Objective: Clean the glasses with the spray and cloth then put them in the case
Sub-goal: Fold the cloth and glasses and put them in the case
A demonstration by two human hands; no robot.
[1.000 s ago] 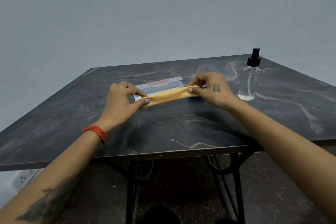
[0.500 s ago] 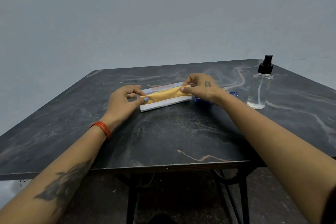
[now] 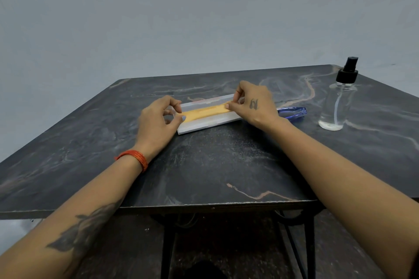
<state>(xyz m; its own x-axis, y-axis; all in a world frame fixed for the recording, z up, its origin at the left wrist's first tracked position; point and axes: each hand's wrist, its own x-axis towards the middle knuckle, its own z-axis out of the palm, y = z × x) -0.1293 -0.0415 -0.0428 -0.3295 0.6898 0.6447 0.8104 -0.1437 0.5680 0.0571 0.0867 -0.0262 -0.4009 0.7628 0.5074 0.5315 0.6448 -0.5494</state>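
While stretched lengthwise over the open white plastic case (image 3: pixel 204 123) on the dark marbled bench (image 3: pixel 215 165), folded orange cloth (image 3: pixel 204 111) pinched at both ends: left hand (image 3: pixel 158 120) fingers (image 3: pixel 181 118) closed on near-left end, right hand (image 3: pixel 254 106) fingers (image 3: pixel 229 105) closed on far-right end. Long axis parallel to case. Blue glasses (image 3: pixel 292 112) just beside right wrist, nearer right hand. Clear spray bottle (image 3: pixel 335 106) apart, further right.
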